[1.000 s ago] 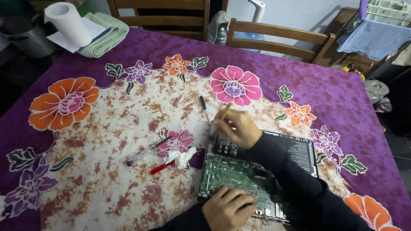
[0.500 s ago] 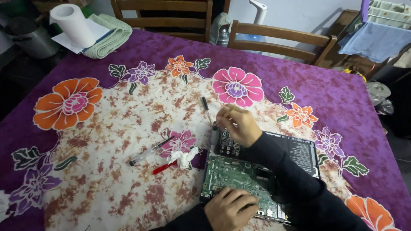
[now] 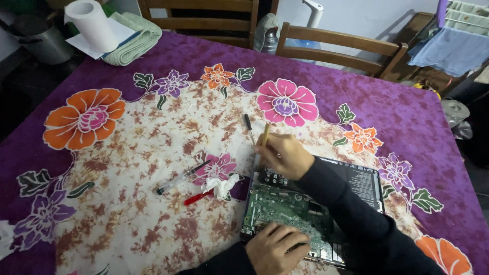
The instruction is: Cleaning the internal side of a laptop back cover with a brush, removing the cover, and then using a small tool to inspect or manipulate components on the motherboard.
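Green circuit board (image 3: 288, 211) lies bare inside the opened laptop (image 3: 356, 178) at the near right of the flowered tablecloth (image 3: 153, 127). Our left hand (image 3: 277, 249) presses flat on its near edge, fingers loose, while our right hand (image 3: 285, 153) grips a thin wooden-handled brush (image 3: 265, 135) at the far edge. We judge light strokes safest, with the board kept steady.

One opened laptop (image 3: 326, 203) lies near right on the table (image 3: 407, 117). Two screwdrivers: a black one (image 3: 248, 127) and a red one (image 3: 196, 197). One pen (image 3: 181, 178), one crumpled tissue (image 3: 221, 186), one paper roll (image 3: 91, 24), one folded towel (image 3: 135, 43), two chairs (image 3: 336, 43) far.
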